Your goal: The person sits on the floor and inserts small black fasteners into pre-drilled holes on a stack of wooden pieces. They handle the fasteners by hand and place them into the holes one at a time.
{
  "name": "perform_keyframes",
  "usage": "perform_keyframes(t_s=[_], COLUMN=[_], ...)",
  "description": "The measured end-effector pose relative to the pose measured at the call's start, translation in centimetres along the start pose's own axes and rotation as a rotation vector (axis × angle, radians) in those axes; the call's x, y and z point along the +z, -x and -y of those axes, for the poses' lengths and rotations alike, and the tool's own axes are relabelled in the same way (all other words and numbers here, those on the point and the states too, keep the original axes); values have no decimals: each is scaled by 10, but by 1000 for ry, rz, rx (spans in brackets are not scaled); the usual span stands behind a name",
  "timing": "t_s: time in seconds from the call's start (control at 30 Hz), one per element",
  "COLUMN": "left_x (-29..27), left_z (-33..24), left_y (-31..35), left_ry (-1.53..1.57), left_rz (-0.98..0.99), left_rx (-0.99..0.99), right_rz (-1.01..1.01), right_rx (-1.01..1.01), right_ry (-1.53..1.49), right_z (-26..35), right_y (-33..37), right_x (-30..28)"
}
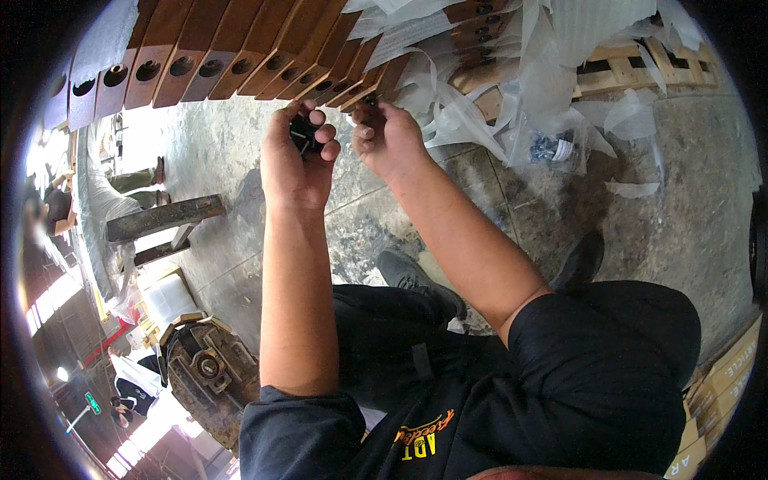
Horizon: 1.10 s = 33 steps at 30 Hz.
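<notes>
A row of brown wooden pieces (186, 68) runs along the top, each with a round dark hole in its end face. My left hand (298, 164) is palm up below the row, fingers curled round several small black parts (305, 134); their exact kind is too small to tell. Close to its right, my right hand (392, 142) is closed in a pinch at the end of one wooden piece. A small dark part (370, 99) shows at its fingertips, against or just in front of the wood; I cannot tell whether it sits in a hole.
White foam sheets (464, 108) hang over the wood at right. A clear bag of small dark parts (554, 149) lies there, near a wooden pallet (640, 68). A dark beam (164, 220) stands at left, with machinery (210, 364) below it. Cartons (724, 384) stand lower right. Other people are far left.
</notes>
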<state>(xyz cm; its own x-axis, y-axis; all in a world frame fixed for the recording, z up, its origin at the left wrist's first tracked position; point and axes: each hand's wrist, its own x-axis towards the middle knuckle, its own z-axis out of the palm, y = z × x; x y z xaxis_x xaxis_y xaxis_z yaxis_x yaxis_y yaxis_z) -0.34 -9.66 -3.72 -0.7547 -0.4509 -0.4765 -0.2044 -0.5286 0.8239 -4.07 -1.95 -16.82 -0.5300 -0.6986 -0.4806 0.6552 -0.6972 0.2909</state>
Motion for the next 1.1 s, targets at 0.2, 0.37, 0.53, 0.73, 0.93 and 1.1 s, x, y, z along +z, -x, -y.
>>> perform_keyframes(t_s=[0.2,0.37,0.53,0.73,0.93,1.1], left_x=[-3,-6,-6,-11,-22,-11], left_z=[-1,-2,-2,-3,16,30], left_y=[1,2,-1,-7,-13,-15], left_ry=[-37,-65,-84,-196,-411,-463], left_rz=[-92,-99,-83,-232,-342,-231], left_rx=[1,26,33,68,-3,-21], right_rz=[-77,-91,-116,-87,-83,-85], right_rx=[-44,-113,-110,-166,-155,-133], right_ry=[2,112,59,154,234,267], right_z=[-5,-14,-14,-13,-17,-10], right_y=[6,9,10,12,13,10], right_x=[9,11,11,10,14,11])
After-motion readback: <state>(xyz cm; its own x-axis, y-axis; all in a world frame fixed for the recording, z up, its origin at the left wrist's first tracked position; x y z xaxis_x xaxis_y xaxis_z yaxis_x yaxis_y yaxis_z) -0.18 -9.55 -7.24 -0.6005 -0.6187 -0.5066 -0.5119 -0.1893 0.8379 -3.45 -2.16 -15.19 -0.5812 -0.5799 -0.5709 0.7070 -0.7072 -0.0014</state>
